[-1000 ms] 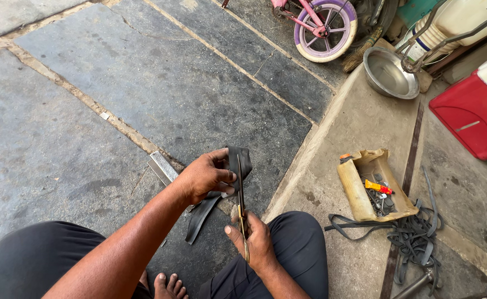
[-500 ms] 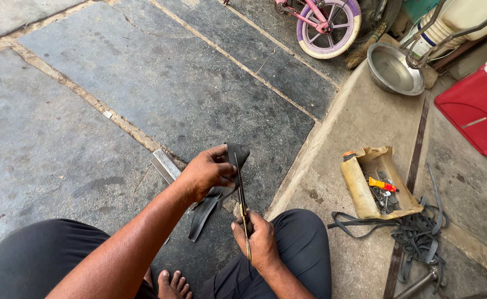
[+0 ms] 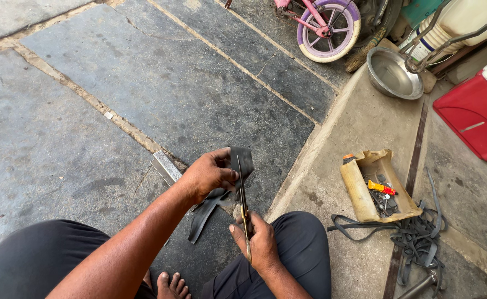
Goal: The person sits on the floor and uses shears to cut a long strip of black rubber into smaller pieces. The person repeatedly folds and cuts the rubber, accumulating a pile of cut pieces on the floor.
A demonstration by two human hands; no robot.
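left hand clamped on a black rubber piece, fingers wrapped over its upper edge, holding it up above the stone floor. rest of the rubber hanging down as a dark strip below the wrist, toward the left knee. right hand closed around the handles of scissors, resting on the right thigh; blades pointing up and away, running into the rubber piece just right of the left thumb. blades look nearly closed, hard to tell exactly. flat metal file on the floor just behind the left hand, partly hidden by it. bare toes visible between the knees. dark trousers on both legs.

on the raised concrete step to the right: cut-open yellowish plastic container lying flat, holding small bits and an orange-yellow tube. heap of black rubber strips just beside it, well apart from the hands. further off: steel bowl, red box, small pink bicycle wheel with purple-white tyre, brush leaning near the bowl.
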